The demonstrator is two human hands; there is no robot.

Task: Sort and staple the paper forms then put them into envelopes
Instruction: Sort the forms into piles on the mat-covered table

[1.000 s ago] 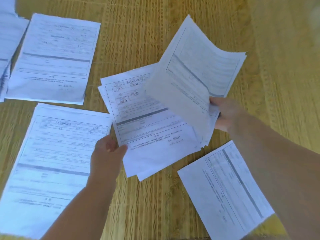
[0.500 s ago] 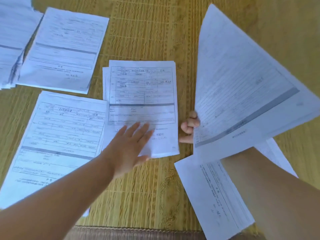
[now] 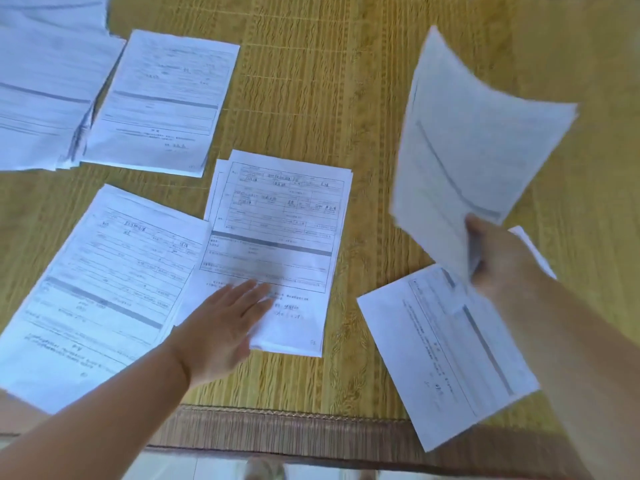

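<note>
Woven mat (image 3: pixel 346 98): yellow-gold straw with lengthwise ribbing and darker patterned bands; brown fabric border (image 3: pixel 277 431) along its near edge. Paper forms (image 3: pixel 277 237): white sheets printed with black ruled tables, grey horizontal bars and dark handwriting. Held sheaf (image 3: pixel 478 140): white, with grey lines and one grey bar.

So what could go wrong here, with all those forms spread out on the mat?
The centre pile overlaps the edge of the big form on its left, so sheets from the two sets might get mixed. The left hand lies flat on that pile with straight fingers; a sideways push could skew it. The right hand pinches a loose sheaf by one corner above the mat, so a sheet may slip out onto the form below.
</note>
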